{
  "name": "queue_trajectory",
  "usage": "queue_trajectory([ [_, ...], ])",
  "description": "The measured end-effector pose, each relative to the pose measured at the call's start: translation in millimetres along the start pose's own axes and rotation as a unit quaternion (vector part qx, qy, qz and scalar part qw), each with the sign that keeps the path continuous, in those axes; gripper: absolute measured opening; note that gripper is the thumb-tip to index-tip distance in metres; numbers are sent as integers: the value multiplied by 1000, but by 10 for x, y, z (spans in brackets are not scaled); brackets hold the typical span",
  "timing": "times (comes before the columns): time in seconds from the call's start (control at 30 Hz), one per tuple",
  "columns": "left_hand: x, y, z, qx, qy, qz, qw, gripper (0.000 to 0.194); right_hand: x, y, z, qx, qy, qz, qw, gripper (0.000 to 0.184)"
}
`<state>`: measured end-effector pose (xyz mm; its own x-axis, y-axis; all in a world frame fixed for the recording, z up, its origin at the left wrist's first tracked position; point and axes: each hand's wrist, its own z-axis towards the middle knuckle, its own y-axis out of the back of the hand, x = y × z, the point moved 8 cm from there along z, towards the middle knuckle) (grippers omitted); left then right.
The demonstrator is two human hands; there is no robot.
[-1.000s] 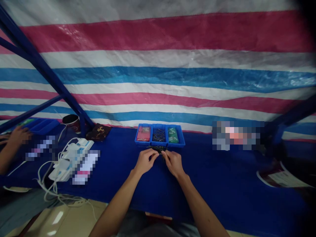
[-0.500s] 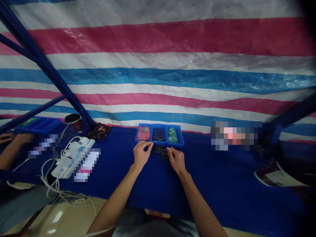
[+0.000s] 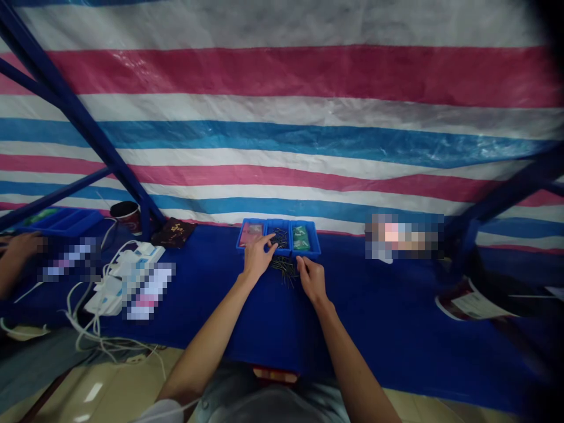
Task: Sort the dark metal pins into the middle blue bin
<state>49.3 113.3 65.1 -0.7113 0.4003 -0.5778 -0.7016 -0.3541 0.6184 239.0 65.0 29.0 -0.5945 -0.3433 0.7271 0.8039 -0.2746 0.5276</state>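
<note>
My left hand reaches over the front of the blue bins, its thumb and forefinger drawn close together at the middle bin. Whatever sits between those fingertips is too small to make out. That bin holds dark, thin, screw-like pieces. More such pieces lie in a loose pile on the table just in front. Right of the pile, my right hand is closed, thumb against curled fingers; anything in it is hidden. The left bin has pink contents, partly covered by my left hand. Small whitish pieces lie in the green-bottomed right bin.
A white power strip with tangled cables and a blurred phone-like object are to the left. Behind them are a dark packet and a cup. Another person's hand is at far left. A cup-like container lies right.
My left hand has moved forward from the bins' front edge to over the left and middle bins. My right hand stays beside the pile, still closed. The view has shifted slightly.
</note>
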Motion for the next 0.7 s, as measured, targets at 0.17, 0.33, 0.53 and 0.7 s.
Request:
queue_trajectory([
  [0.17,-31,139,-292,-13,-40,-27,999,21,11,-56,5,29,11,-9,999,50],
  [0.33,12,237,-479,-22,-37,-91,995,21,-28,-68,11,31,7,-19,999,51],
  [0.53,60,33,-546,62,-8,-106,992,24,-138,-33,38,43,-16,-5,999,47],
  [0.7,21,-57,-567,124,-14,-86,989,24,-228,-34,67,103,-26,24,994,38],
])
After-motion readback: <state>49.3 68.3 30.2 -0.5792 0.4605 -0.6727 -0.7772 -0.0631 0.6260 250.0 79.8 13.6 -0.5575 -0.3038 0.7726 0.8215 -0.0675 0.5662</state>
